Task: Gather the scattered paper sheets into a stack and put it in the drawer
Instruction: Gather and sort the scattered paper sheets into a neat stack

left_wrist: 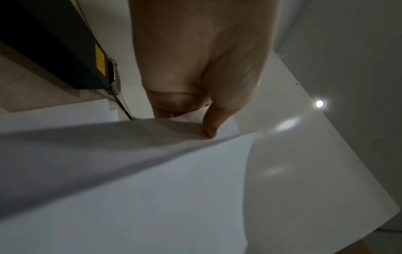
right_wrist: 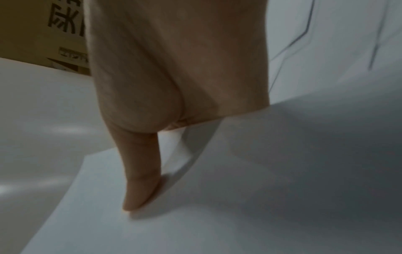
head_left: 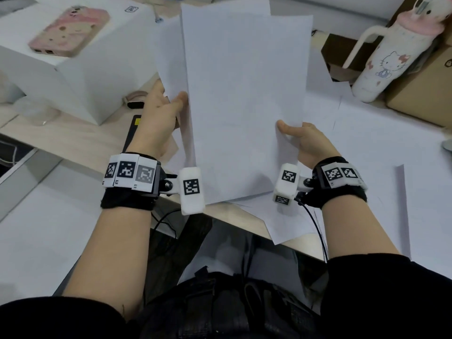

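- Spanning both hands, a sheaf of smooth, flat white paper sheets [head_left: 244, 99] is held raised above the pale wood-grain desk [head_left: 73, 140].
- Its left edge is pinched by the left hand [head_left: 159, 118], thumb curled on top.
- Its right edge is pinched by the right hand [head_left: 308, 143] likewise.
- More white sheets [head_left: 367, 148] are left flat on the desk.
- A rectangular white box [head_left: 80, 69] is topped by a glossy pink phone [head_left: 69, 30].

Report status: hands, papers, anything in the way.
Left hand pinches one sheet; right hand pinches the front sheet. More papers lie loose on the desk. No drawer in view.
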